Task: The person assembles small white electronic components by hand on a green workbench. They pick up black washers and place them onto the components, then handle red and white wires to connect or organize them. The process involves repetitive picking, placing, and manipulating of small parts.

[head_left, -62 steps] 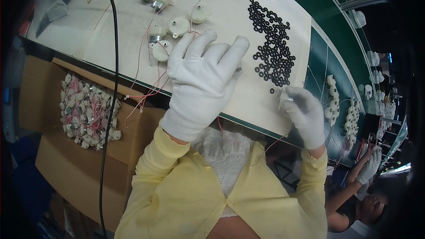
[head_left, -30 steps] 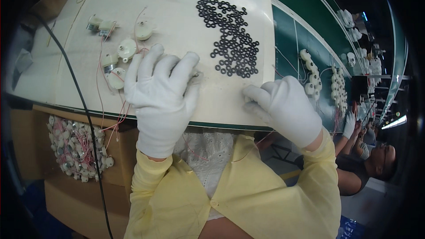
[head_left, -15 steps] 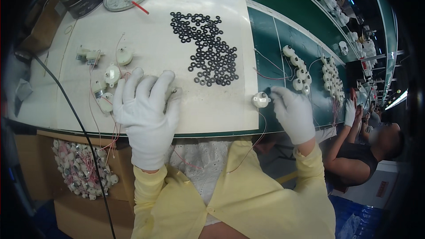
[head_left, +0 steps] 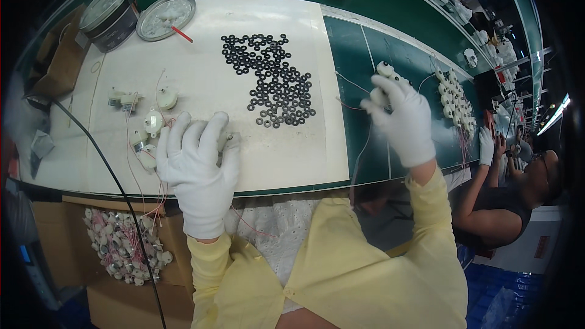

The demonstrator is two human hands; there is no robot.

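My left hand [head_left: 198,167], in a white glove, rests on the pale board with its fingers curled. Between thumb and fingers it holds a small motor [head_left: 226,138], mostly hidden; a thin red wire trails below the hand. Several white geared motors [head_left: 153,122] with wires lie just left of it. My right hand [head_left: 402,119], also gloved and slightly blurred, is raised over the green mat. Its fingertips close on a white motor [head_left: 379,97], whose wire hangs down toward the table edge. Beside it stands a row of similar motors [head_left: 385,69].
Many black rings [head_left: 268,76] lie spread mid-board. A tin [head_left: 109,15] and a grease-smeared lid [head_left: 166,17] with a red stick are far left. More motors [head_left: 454,103] stand at right, near a co-worker [head_left: 506,207]. A carton of motors [head_left: 125,244] sits below left; a black cable [head_left: 109,173] crosses there.
My right hand has carried the white motor from the board's right edge up and away onto the green mat, beside the row. My left hand stays about where it was. The view has shifted slightly.
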